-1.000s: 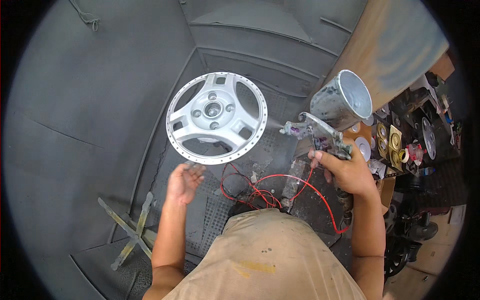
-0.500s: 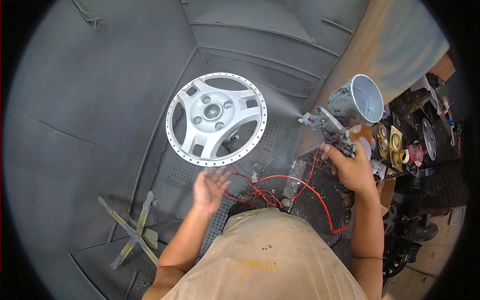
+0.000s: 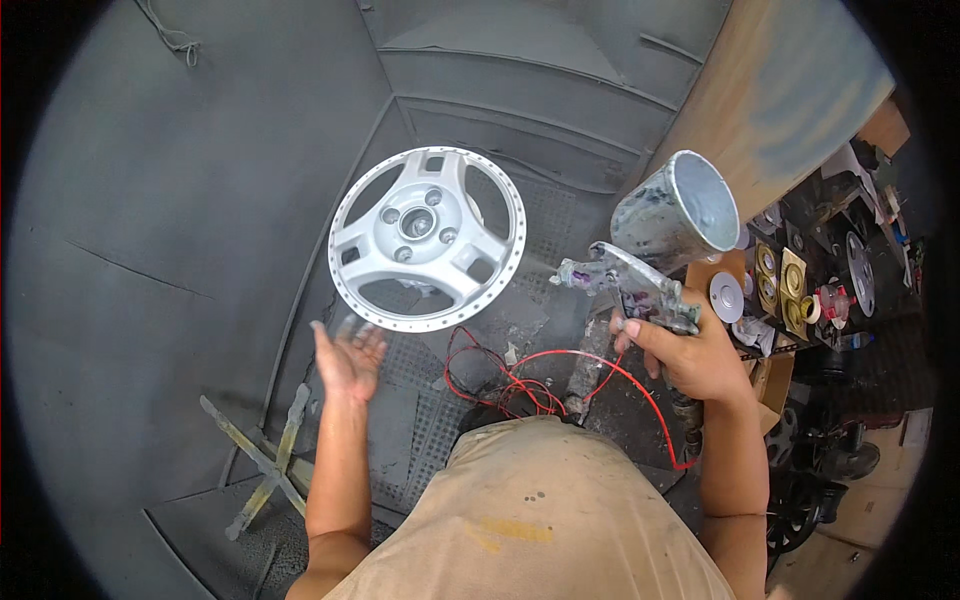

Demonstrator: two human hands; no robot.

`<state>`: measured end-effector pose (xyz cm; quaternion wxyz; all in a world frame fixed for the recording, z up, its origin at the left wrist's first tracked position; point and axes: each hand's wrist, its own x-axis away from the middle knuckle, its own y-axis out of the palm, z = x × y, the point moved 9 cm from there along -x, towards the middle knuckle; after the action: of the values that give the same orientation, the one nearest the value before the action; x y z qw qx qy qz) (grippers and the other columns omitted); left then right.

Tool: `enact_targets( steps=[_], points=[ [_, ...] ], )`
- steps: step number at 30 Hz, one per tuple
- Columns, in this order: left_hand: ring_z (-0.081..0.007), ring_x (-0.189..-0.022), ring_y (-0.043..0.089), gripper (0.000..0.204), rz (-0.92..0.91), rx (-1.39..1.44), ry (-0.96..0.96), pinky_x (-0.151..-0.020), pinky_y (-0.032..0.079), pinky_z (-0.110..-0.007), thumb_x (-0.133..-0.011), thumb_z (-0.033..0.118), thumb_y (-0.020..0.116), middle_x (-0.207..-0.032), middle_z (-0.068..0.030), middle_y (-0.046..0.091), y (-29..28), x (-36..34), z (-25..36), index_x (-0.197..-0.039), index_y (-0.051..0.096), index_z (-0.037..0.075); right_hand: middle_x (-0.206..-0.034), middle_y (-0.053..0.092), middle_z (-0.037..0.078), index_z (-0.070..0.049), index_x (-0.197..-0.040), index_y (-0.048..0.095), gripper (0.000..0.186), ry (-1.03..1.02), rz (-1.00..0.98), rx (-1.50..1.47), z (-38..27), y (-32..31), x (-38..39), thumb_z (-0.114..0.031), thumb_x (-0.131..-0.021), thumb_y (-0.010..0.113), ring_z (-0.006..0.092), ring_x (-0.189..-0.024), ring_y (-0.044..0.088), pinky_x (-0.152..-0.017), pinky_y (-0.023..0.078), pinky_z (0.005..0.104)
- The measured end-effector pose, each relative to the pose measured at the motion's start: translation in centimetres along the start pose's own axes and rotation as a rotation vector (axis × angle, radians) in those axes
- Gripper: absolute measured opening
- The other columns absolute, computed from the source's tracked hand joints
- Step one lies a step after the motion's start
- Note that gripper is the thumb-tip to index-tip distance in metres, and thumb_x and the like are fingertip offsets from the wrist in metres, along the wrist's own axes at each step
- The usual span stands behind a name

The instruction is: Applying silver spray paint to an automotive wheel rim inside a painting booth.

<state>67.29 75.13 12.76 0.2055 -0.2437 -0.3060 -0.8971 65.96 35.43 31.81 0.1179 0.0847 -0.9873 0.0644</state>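
Note:
A white three-spoke wheel face [image 3: 466, 262] with a ring of small rim holes stands raised in front of me; what supports it is mostly hidden beneath. Just below its lower left rim is my left hand [image 3: 350, 362], palm up with fingers spread, holding nothing; whether the fingertips touch the rim I cannot tell. My right hand [image 3: 695, 350] is wrapped round the grip of a paint-stained spray gun [image 3: 640, 285]. On top of the gun sits a tilted metal paint cup [image 3: 650, 225]. The gun's nozzle points left toward the wheel, and no mist shows from it.
A red air hose [image 3: 640, 385] loops over the floor below the wheel. Grey booth walls [image 3: 180, 250] rise at left and back. A cross-shaped stand [image 3: 265, 465] lies at lower left. At right, a cluttered shelf [image 3: 775, 340] holds tape rolls [image 3: 793, 283] and cans.
The wheel face has turned, its spokes now at other angles. My left hand has moved left along the rim. The spray gun has come left and slightly down, and its mist is gone.

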Motion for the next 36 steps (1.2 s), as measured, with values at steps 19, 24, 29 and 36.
enact_targets(
  steps=[19, 24, 29, 36],
  points=[
    [-0.0317, -0.113, 0.051, 0.074, -0.215, 0.111, -0.128, -0.091, 0.046, -0.04, -0.095, 0.062, 0.024, -0.127, -0.0172, 0.051, 5.3, 3.3, -7.0, -0.133, 0.038, -0.001, -0.073, 0.06, 0.003, 0.002, -0.097, 0.059, 0.023, -0.067, 0.284, 0.145, 1.1, -3.0, -0.5, -0.017, -0.087, 0.065, 0.0105, -0.065, 0.056, -0.06, 0.045, 0.0264],
    [-0.0275, -0.105, 0.055, 0.067, -0.122, 0.024, -0.078, -0.088, 0.045, -0.037, -0.097, 0.057, 0.029, -0.125, -0.0159, 0.052, 3.2, 2.3, -5.8, -0.132, 0.039, 0.0, -0.076, 0.06, 0.003, 0.003, -0.097, 0.059, 0.024, -0.071, 0.258, 0.157, 0.9, -2.3, -0.5, -0.018, -0.087, 0.065, 0.0113, -0.069, 0.057, -0.063, 0.045, 0.027],
    [-0.0224, -0.1, 0.057, 0.056, -0.163, -0.119, -0.001, -0.086, 0.045, -0.036, -0.098, 0.048, 0.035, -0.116, -0.0122, 0.059, 1.6, 2.8, -7.8, -0.125, 0.049, 0.001, -0.086, 0.066, 0.005, 0.002, -0.101, 0.063, 0.023, 0.086, -0.028, -0.049, 1.0, 0.1, 1.0, -0.012, -0.084, 0.067, 0.0097, -0.071, 0.057, -0.064, 0.047, 0.0249],
    [-0.0106, -0.089, 0.059, 0.034, -0.484, -0.519, -0.246, -0.079, 0.047, -0.027, -0.1, 0.03, 0.043, -0.107, -0.0038, 0.064, 4.7, 7.5, -17.4, -0.118, 0.058, 0.006, -0.081, 0.066, 0.003, 0.001, -0.101, 0.063, 0.02, 0.026, 0.032, 0.051, 1.7, 1.4, 0.9, -0.012, -0.087, 0.065, 0.0066, -0.058, 0.053, -0.049, 0.041, 0.0219]
  ],
)
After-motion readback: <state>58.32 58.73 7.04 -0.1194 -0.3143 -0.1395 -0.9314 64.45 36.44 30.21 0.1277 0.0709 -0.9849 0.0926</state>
